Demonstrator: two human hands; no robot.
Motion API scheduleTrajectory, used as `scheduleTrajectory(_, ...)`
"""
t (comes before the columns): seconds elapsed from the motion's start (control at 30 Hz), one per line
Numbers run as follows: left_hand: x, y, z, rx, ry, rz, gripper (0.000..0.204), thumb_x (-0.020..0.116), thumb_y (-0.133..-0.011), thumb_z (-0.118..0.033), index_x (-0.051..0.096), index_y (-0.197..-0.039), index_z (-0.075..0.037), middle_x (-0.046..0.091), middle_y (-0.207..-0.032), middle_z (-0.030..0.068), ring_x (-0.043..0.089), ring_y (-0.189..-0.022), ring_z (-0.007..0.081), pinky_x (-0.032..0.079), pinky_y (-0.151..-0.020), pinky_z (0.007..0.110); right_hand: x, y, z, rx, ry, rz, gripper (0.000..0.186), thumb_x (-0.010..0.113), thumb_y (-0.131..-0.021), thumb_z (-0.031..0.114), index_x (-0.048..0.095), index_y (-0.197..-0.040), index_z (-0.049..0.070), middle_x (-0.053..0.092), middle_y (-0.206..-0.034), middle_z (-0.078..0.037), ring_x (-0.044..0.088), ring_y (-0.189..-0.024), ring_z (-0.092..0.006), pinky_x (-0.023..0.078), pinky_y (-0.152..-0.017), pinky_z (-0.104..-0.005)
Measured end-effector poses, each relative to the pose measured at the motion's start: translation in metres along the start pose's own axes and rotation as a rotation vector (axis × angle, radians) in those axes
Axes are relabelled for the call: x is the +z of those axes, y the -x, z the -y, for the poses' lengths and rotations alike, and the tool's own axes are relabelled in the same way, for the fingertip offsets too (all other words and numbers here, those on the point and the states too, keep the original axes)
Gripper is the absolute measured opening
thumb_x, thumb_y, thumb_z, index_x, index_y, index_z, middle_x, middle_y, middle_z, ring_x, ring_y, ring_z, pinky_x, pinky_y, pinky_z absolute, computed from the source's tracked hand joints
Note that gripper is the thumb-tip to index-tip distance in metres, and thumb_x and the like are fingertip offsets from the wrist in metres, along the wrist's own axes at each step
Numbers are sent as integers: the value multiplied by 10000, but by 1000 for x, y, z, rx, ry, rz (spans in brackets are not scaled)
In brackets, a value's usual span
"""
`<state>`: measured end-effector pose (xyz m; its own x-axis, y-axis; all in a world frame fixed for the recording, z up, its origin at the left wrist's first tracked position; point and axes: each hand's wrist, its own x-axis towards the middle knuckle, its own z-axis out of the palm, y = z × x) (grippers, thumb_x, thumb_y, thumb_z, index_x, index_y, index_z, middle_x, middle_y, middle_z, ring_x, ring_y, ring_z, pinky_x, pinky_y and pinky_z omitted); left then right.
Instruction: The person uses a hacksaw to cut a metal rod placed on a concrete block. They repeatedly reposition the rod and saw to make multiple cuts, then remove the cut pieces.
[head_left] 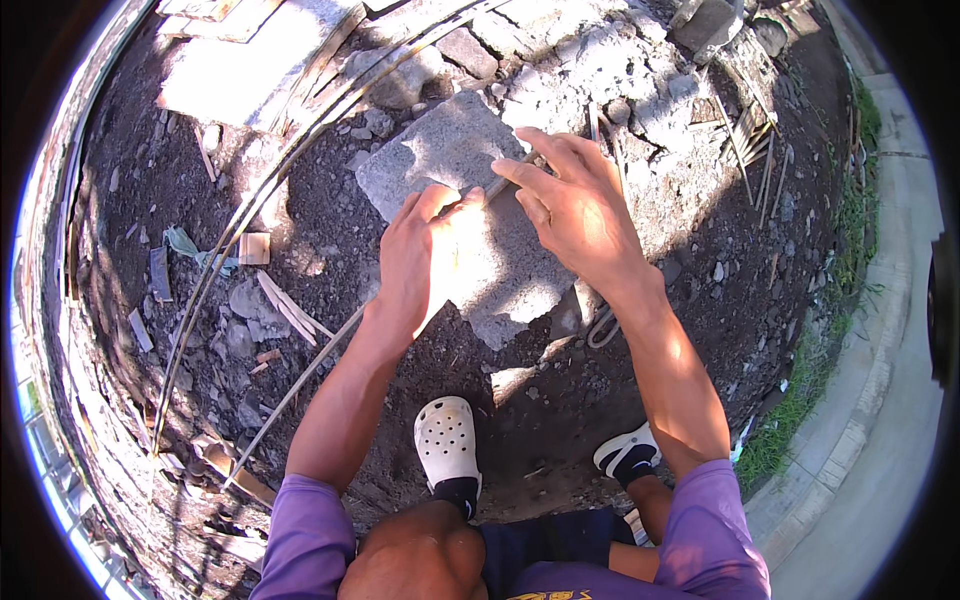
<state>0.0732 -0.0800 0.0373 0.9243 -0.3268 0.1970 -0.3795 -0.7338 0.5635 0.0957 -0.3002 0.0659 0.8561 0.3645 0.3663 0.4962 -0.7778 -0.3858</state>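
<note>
My left hand (418,255) is closed, thumb and fingers pinched over a long thin rod (296,394). The rod runs from the ground at lower left, under my left wrist, and a short length shows between my hands. Just right of it, my right hand (585,215) is held with its fingers apart and curved, close to the rod's far part; I cannot tell whether they touch it. Beneath both hands lies a flat grey stone block (510,290) in patchy sun and shade. What is under my right palm is hidden.
Long thin curved strips (228,235) arc across the left. A pale board (225,75) lies at the upper left, broken stones (398,78) behind the block. A bent wire loop (603,330) is near my right wrist. Grass and a concrete kerb (868,400) border the right.
</note>
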Motion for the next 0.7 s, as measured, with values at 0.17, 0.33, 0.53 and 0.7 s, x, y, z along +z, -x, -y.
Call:
scheduleTrajectory(0.17,-21,-3,13,34,266,54,359,715,-873,-44,747,-1230,-48,708,-1084,124,680,-966,313,552,-856,387,-3,-23,-23,-204,-8,246,257,744,-873,138,799,-1124,151,760,-1138,-38,652,-1104,-253,546,-962,-380)
scheduleTrajectory(0.33,-64,38,27,-329,274,-31,288,749,-943,-150,789,-1215,-68,742,-1075,116,716,-897,197,576,-757,347,1,-16,-34,-219,-187,197,322,737,-859,48,789,-1167,128,758,-1161,-67,647,-1077,-272,585,-917,-393)
scheduleTrajectory(0.53,-55,85,32,-228,169,-40,379,842,-880,-282,793,-1172,-45,711,-1152,121,711,-990,254,576,-808,350,7,-14,-39,-278,-122,231,442,723,-882,-66,762,-1274,133,734,-1223,-92,620,-1151,-251,596,-924,-344)
scheduleTrajectory(0.7,-24,89,31,20,-164,-50,173,693,-713,-31,712,-882,0,634,-1123,117,616,-1074,273,503,-905,406,6,-16,-41,-223,-283,250,454,721,-863,-60,762,-1271,134,734,-1243,-83,616,-1167,-283,573,-983,-388)
